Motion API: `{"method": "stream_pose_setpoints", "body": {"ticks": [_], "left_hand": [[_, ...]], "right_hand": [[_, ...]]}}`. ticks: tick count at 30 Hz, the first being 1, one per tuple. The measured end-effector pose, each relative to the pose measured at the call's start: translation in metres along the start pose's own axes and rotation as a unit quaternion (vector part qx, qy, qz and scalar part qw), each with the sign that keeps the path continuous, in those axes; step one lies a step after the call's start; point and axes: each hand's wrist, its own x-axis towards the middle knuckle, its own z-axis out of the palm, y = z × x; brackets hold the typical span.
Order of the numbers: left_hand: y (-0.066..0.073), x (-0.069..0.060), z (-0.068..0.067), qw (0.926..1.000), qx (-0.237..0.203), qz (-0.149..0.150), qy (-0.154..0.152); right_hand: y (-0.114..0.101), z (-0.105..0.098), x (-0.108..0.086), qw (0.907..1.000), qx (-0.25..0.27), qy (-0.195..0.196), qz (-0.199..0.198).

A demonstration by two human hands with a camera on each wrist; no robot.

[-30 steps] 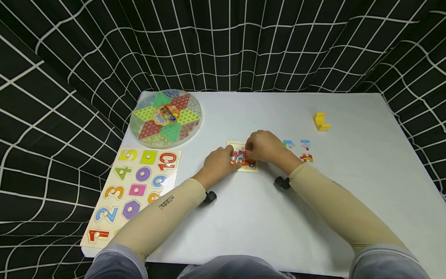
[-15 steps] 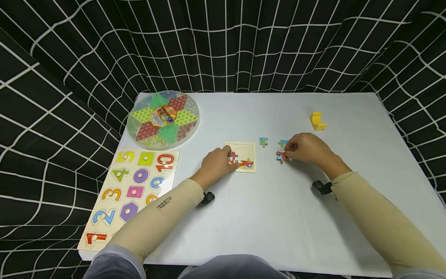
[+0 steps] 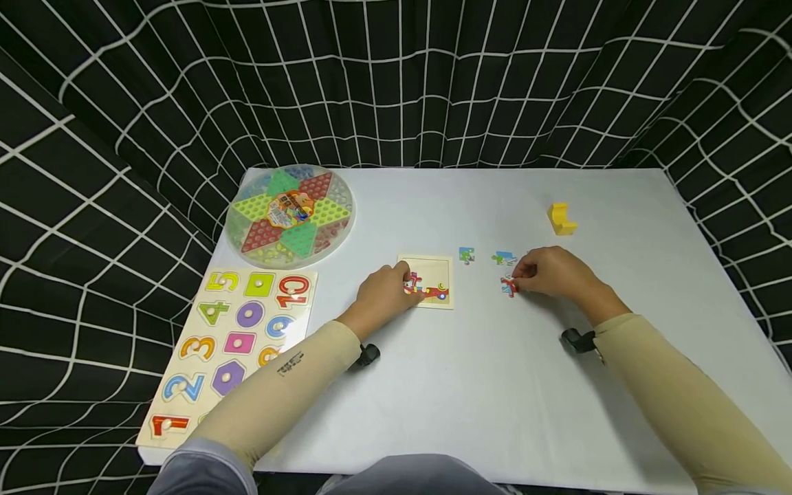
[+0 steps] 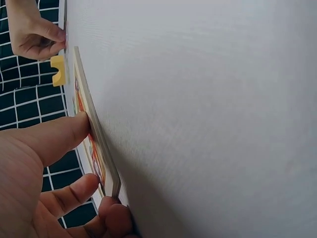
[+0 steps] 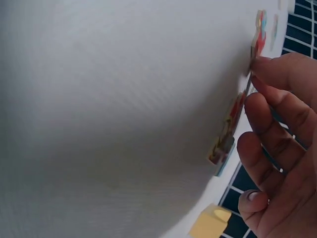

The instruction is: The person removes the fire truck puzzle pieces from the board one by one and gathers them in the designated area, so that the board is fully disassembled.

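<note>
My left hand (image 3: pixel 385 294) grips the left side of a small square wooden puzzle board (image 3: pixel 436 265). In the left wrist view, the thumb lies on the board's edge (image 4: pixel 94 116) and fingertips curl round its corner. Part of a red car picture shows on the board, partly covered by the fingers. To the right, my right hand (image 3: pixel 549 275) pinches a red and blue jigsaw piece (image 3: pixel 509 286) between thumb and forefinger, low over the white table. In the right wrist view the piece (image 5: pixel 259 32) stands out past the fingertips. Other jigsaw pieces (image 5: pixel 228 129) lie beside that hand.
Two blue-green jigsaw pieces, a left one (image 3: pixel 467 255) and a right one (image 3: pixel 504 258), lie beyond the right fingers. A yellow curved block (image 3: pixel 562 218) sits farther back. At left are a round star-patterned game board (image 3: pixel 291 215) and a number-and-shape peg puzzle (image 3: pixel 232 361).
My right hand has moved from the puzzle board to the right with the jigsaw piece, then slightly nearer me. The left hand keeps its grip on the board.
</note>
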Motion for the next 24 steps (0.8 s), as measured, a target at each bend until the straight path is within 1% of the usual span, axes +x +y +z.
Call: {"method": "stream_pose_setpoints", "body": {"ticks": [4, 7, 10, 13, 16, 18, 20, 24], "left_hand": [[-0.002, -0.002, 0.001, 1.0, -0.007, 0.003, 0.003], [-0.003, -0.003, 0.001, 0.9999, -0.006, 0.006, 0.008], [-0.003, -0.005, 0.002, 0.9997, 0.002, 0.012, 0.022], [-0.003, -0.007, 0.004, 0.999, 0.013, 0.019, 0.039], [-0.002, -0.007, 0.005, 0.998, 0.029, 0.023, 0.052], [-0.001, -0.007, 0.006, 0.9975, 0.038, 0.022, 0.055], [0.0, -0.007, 0.006, 0.9971, 0.048, 0.02, 0.055], [0.003, -0.008, 0.007, 0.9968, 0.062, 0.015, 0.048]], "right_hand": [[-0.005, -0.002, 0.003, 1.0, 0.002, 0.004, 0.008], [-0.016, -0.002, 0.008, 0.9999, 0.005, 0.013, -0.007], [-0.036, 0.003, 0.018, 0.9995, 0.001, 0.014, -0.028], [-0.062, 0.01, 0.031, 0.9988, -0.011, 0.01, -0.047], [-0.088, 0.018, 0.043, 0.9961, -0.03, 0.014, -0.082], [-0.102, 0.022, 0.05, 0.9938, -0.036, 0.011, -0.105], [-0.113, 0.027, 0.057, 0.9923, -0.038, 0.005, -0.118], [-0.128, 0.037, 0.068, 0.9924, -0.043, -0.014, -0.115]]}}
